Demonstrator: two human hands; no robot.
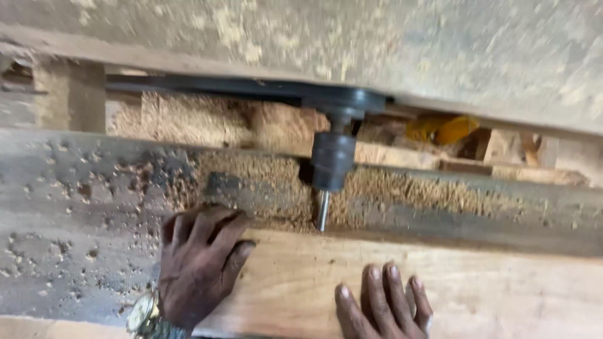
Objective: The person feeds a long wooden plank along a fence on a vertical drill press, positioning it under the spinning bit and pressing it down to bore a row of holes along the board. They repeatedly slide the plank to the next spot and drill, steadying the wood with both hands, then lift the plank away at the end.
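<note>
watching the head view: both hands rest flat on a pale wooden plank (440, 282) that lies along the near edge of the machine surface (69, 207).

left hand (201, 263) sits at the plank's left end, half on the wood, half on the grey surface. fingers (217, 235) are spread a little and pressed down, curled over the plank's far corner, not clamped on anything. a wristwatch (143, 314) with a metal band shows at the wrist.

right hand (383, 304) lies further right on the plank, near the bottom edge of frame. fingers (377, 282) are extended, slightly apart, palm down on the wood. no grasp, just contact.

plank's far edge is up against a horizontal drill bit (323, 210), which sticks out of a dark chuck (333, 162). bit tip is at or touching the plank edge between the two hands, closer to the left one; i can't tell whether it has entered the wood. chuck hangs from a dark arm (251, 88) running left across the frame.

sawdust (264, 179) is heaped around the chuck and along the channel behind the plank, with loose flecks scattered over the grey surface to the left. something yellow (443, 129) sits in the gap behind the machine, right of the chuck, too blurred to identify. a dusty grey slab (377, 44) fills the top of the frame.
</note>
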